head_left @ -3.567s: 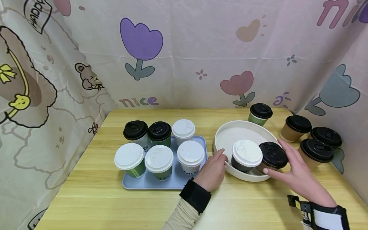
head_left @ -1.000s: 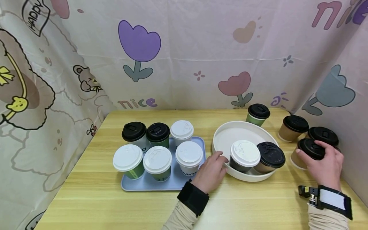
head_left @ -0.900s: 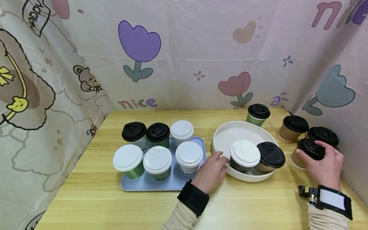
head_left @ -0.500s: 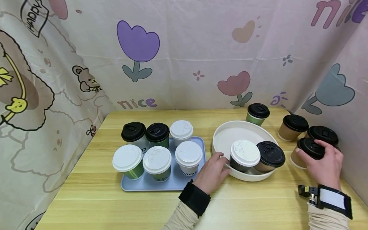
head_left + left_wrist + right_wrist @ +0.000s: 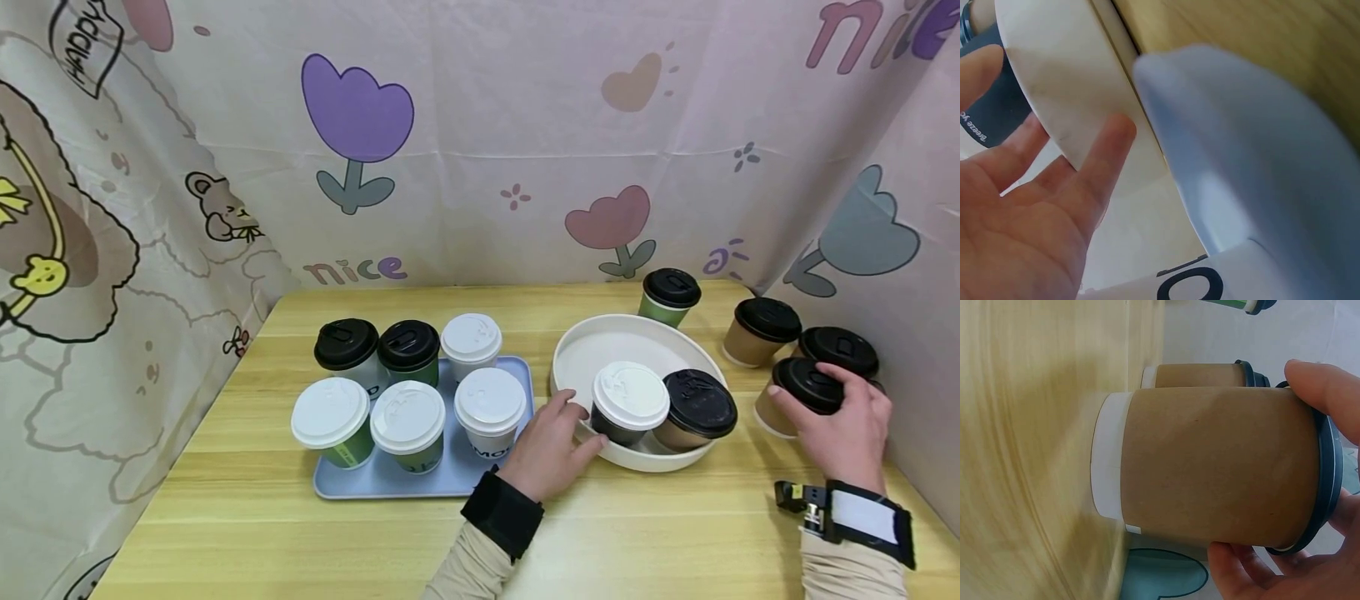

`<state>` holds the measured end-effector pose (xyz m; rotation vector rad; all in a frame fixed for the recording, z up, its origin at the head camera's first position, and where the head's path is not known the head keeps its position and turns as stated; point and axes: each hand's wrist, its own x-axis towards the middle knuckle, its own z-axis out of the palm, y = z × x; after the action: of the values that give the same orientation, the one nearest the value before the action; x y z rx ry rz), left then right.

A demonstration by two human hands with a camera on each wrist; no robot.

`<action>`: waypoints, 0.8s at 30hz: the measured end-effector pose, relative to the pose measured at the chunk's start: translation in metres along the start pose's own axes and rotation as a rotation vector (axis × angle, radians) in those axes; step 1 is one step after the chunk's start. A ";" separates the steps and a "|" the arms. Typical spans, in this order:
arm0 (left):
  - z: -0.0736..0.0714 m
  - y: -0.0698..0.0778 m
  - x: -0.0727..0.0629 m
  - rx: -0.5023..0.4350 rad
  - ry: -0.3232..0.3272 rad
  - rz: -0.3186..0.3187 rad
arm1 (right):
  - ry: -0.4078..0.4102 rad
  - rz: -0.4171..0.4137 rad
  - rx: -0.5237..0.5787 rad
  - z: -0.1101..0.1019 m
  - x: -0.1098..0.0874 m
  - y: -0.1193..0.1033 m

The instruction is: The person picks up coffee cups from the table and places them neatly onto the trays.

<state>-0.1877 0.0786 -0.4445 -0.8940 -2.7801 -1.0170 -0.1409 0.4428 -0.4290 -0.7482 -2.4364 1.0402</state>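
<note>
At the right of the desk (image 5: 637,533), the right grip (image 5: 846,429) is curled round the top of an upright kraft-brown cup (image 5: 1219,465), just in front of another black-lidded cup (image 5: 842,348). The left grip (image 5: 546,450), fingers loosely spread, touches the round white tray (image 5: 588,346), holding a white-lidded cup (image 5: 632,396) and a dark-lidded brown cup (image 5: 699,404).

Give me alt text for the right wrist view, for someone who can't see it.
The right hand holds a brown paper cup near its dark lid; a white band marks the cup's base. A second lidded brown paper cup stands behind it on the wood-grain tabletop.
</note>
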 end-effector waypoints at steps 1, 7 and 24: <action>0.000 -0.001 0.000 -0.004 -0.006 -0.009 | 0.001 -0.002 0.000 0.000 0.000 0.000; -0.003 -0.003 0.001 -0.055 -0.040 -0.079 | 0.003 -0.017 0.004 0.000 0.000 0.001; -0.003 -0.002 0.003 -0.136 -0.040 -0.194 | 0.002 -0.027 0.008 0.000 0.001 0.001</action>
<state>-0.1917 0.0771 -0.4432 -0.6727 -2.9063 -1.2418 -0.1413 0.4438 -0.4301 -0.7117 -2.4325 1.0384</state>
